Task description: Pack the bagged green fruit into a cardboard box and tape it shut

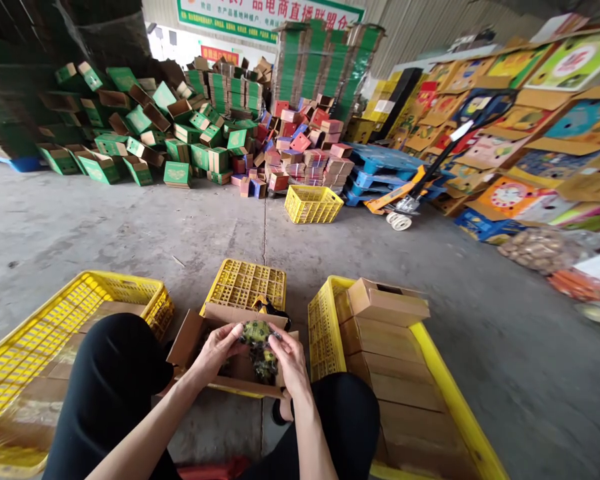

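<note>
The carton (186,341) is between the knees (115,353). To its left is a crate (157,310) with boxes (35,407) inside; to its right, a second crate (325,327) with more boxes (400,392). Just behind it is a third crate (247,283); far behind it, a fourth crate (313,205).

1. The head camera looks from above the knees (117,357), forward and down.
2. Nearest the lens, the forearms (311,433) rise from the bottom edge; the fingers (233,331) sit close, just below the centre.
3. A little farther out, the left crate (27,343) is cut by the left edge, the right crate (325,333) by the bottom edge.
4. Beyond, the wide view crosses the floor (215,223) to distant green boxes (177,175) and a banner (260,17) cropped at the top.
5. Stacked cartons (517,197) look stretched toward the right edge.
</note>
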Available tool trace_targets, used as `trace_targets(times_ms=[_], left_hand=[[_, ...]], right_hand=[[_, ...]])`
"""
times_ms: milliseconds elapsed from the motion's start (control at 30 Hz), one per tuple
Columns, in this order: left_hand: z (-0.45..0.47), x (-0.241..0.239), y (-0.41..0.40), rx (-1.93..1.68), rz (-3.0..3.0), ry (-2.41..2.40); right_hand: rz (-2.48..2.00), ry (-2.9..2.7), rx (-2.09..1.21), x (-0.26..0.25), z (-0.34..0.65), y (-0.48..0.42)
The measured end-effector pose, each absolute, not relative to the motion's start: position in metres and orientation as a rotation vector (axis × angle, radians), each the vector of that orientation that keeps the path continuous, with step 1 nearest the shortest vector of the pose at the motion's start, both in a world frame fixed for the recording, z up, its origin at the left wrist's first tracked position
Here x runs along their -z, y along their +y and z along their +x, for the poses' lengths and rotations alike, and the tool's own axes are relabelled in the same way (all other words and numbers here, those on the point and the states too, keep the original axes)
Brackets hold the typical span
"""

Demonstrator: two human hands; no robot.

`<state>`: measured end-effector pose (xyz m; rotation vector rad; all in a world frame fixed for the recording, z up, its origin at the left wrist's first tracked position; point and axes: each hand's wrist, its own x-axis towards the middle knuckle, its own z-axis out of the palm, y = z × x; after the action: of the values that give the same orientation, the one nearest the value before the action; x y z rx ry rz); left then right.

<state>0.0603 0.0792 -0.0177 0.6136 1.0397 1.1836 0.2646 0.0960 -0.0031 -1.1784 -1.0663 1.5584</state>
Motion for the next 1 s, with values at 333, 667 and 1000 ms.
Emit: trace_targets(times_ms=[333,667,1000], left_hand=[[0.067,0.02,0.081,-1.363,0.683,1.183],[0.085,0.023,0.087,-1.502,0.653,1.45],[0.084,0.014,0.079,-1.298,0.507,1.123]], right_hand=[[-1.132,-0.867,-1.479,0.007,0.263,0.095],[-1.114,-1.058,-1.432,0.005,0.264,0.095],[-1.177,-0.974,-1.341,0.009,0.263,0.096]])
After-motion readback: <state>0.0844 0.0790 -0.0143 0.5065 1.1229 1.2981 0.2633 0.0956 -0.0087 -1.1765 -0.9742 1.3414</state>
